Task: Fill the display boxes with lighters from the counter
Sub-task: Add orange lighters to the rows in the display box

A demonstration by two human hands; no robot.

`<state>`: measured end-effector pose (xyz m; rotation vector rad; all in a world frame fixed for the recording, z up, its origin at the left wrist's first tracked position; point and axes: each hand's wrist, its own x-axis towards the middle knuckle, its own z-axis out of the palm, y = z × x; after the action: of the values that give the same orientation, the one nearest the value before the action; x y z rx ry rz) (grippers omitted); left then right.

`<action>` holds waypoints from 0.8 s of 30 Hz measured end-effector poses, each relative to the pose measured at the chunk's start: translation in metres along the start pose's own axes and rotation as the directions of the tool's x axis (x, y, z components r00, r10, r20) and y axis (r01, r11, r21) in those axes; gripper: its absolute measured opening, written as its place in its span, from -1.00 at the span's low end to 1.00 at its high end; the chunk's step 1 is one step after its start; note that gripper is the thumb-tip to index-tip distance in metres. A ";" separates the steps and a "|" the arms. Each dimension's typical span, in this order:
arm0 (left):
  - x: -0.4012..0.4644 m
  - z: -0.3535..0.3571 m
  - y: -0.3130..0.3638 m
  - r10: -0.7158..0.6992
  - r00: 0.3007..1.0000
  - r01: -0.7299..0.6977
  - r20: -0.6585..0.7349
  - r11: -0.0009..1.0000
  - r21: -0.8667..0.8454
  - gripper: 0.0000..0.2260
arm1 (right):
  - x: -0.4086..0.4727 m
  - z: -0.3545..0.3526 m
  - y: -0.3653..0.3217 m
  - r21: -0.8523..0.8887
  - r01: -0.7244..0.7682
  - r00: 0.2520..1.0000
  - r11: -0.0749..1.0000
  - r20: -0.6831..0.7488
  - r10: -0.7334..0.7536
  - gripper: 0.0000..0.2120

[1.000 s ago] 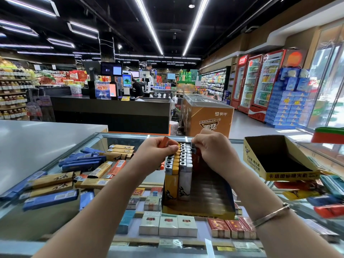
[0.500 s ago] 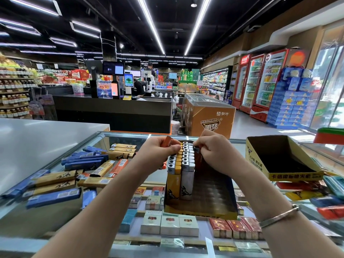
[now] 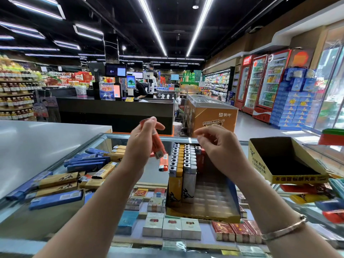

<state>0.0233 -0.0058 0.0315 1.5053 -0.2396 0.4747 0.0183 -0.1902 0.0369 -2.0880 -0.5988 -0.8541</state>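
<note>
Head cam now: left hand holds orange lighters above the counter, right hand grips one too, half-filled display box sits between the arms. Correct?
Not quite. In the head view the right hand holds nothing; its fingers are loosely curled above the rows in the half-filled display box. The rest stands: the left hand holds orange lighters above the glass counter.

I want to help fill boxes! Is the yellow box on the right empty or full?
Empty. The yellow display box shows only its dark bare inside, with no lighters standing in it.

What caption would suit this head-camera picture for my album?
Left hand holds orange lighters above a half-filled display box on a shop's glass counter; right hand hovers empty.
</note>
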 end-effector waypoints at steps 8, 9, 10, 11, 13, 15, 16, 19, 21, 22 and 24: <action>0.006 -0.005 0.001 -0.125 0.977 0.183 0.173 0.909 -0.374 -0.80 | -0.006 0.012 -0.018 0.242 0.058 0.988 0.968 0.127 -0.091 -0.74; 0.006 -0.004 0.000 -0.116 0.973 0.188 0.201 0.902 -0.389 -0.79 | -0.006 0.011 -0.018 0.247 0.069 0.985 0.967 0.134 -0.105 -0.67; 0.005 -0.002 -0.001 -0.108 0.969 0.191 0.223 0.899 -0.395 -0.80 | -0.006 0.011 -0.019 0.246 0.084 0.983 0.966 0.137 -0.121 -0.62; 0.004 -0.001 -0.001 -0.105 0.965 0.195 0.241 0.899 -0.392 -0.80 | -0.005 0.010 -0.021 0.246 0.100 0.982 0.964 0.134 -0.136 -0.61; 0.002 0.002 -0.002 -0.106 0.957 0.203 0.269 0.908 -0.365 -0.79 | -0.005 0.010 -0.023 0.310 0.104 0.982 0.945 0.117 -0.147 -0.67; 0.000 0.004 -0.001 -0.079 0.963 0.152 0.256 0.948 -0.279 -0.75 | -0.004 0.008 -0.025 0.465 0.058 0.988 0.883 0.102 -0.119 -0.80; -0.001 0.006 -0.001 -0.048 0.970 0.100 0.239 0.972 -0.214 -0.72 | -0.004 0.007 -0.024 0.536 0.028 0.992 0.844 0.091 -0.091 -0.86; -0.005 0.010 -0.001 0.043 0.978 -0.024 0.206 0.995 -0.094 -0.67 | -0.001 -0.003 -0.018 0.655 -0.066 0.998 0.753 0.033 0.060 -0.89; -0.006 0.012 -0.002 0.063 0.966 -0.062 0.252 0.998 -0.012 -0.67 | 0.003 -0.011 -0.013 0.690 -0.092 0.982 0.718 -0.057 0.181 -0.92; -0.005 0.012 -0.002 0.049 0.951 -0.064 0.304 0.997 0.039 -0.67 | 0.005 -0.015 -0.010 0.688 -0.095 0.967 0.720 -0.108 0.231 -0.93; -0.004 0.012 -0.003 -0.032 0.902 -0.041 0.430 0.986 0.159 -0.64 | 0.009 -0.024 -0.004 0.660 -0.104 0.945 0.744 -0.167 0.280 -0.93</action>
<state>0.0224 -0.0188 0.0280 1.7644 -0.5632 0.1579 0.0124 -0.2060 0.0565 -1.3475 -0.4384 -0.6555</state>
